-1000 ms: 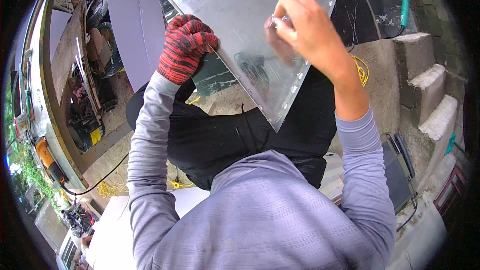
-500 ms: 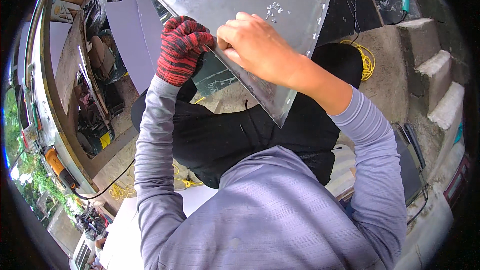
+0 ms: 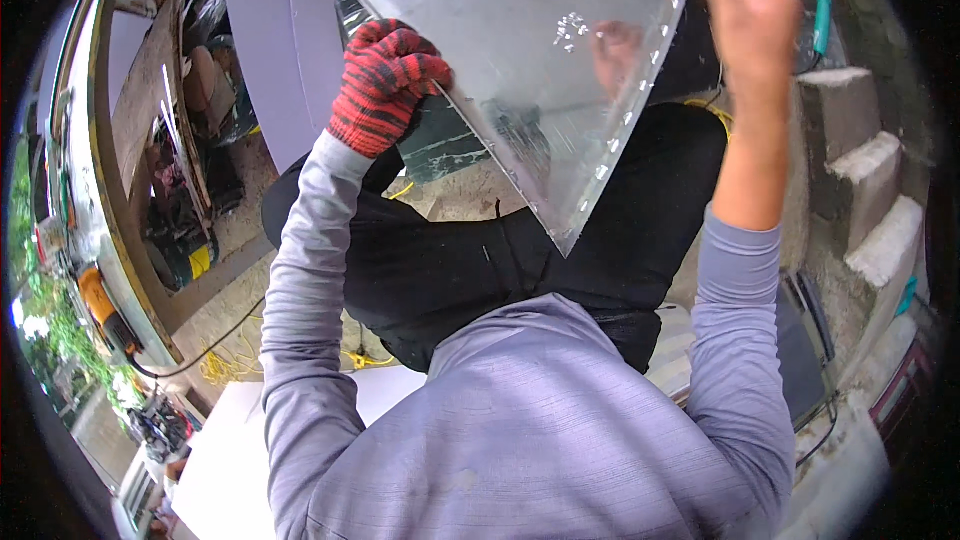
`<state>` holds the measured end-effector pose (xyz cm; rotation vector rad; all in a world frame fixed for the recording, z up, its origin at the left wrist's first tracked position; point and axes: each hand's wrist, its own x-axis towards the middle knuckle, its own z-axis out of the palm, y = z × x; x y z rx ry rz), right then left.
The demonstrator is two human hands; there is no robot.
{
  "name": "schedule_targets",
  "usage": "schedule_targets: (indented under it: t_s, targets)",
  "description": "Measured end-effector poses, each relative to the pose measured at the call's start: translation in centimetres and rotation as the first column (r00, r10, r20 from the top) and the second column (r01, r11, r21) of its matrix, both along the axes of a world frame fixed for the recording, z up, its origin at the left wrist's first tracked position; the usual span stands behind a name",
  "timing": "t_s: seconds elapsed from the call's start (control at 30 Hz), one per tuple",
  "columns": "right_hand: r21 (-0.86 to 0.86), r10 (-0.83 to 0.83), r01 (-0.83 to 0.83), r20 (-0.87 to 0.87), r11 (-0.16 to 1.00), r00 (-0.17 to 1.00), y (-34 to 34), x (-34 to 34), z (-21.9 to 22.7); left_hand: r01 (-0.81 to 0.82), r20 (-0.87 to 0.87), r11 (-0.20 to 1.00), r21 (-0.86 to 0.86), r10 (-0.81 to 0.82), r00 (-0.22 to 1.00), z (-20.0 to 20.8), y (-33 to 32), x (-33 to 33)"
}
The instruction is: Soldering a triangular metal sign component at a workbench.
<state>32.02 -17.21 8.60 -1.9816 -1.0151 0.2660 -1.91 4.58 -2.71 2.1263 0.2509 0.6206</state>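
A shiny triangular piece of sheet metal [image 3: 500, 30] lies slanted above my lap, one pointed corner toward me. My left hand [image 3: 388, 85], in a red and black knit glove, is closed around its left edge. My bare right hand [image 3: 748, 5] is at the far end of the sheet's right edge; motion smears its fingers, so I cannot tell whether they grip it. A cluster of small silvery-white bits [image 3: 571, 32] lies on the metal, and similar bits are spaced along the right edge. The sheet reflects part of a hand.
My black-trousered legs [image 3: 440, 260] are folded beneath the sheet. To the left stand a purple-grey panel [image 3: 285, 50] and a metal frame with an orange-and-black power tool [image 3: 105, 310]. Concrete steps [image 3: 870, 160] rise at the right, near a teal-handled tool [image 3: 822, 20]. Yellow cord [image 3: 225, 365] lies on the ground.
My right hand has left the sheet's left edge beside my left hand and swung right and away to the far right edge. My left hand has shifted slightly right, still gripping.
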Motion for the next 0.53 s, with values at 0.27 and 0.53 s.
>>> schedule_targets:
  t_s: [0.27,0.53]
  targets:
    - [0.353,-0.324,0.427,-0.315,0.832,0.892,-5.7,14.5,-3.3,0.066,0.000,0.989,0.129,-0.066,0.998,0.7,-1.3,1.5]
    - [0.197,-0.455,0.551,-0.381,0.811,0.805,-3.8,18.7,-3.7,-0.009,-0.020,0.483,-0.876,-0.019,1.000,-0.9,-1.1,1.9]
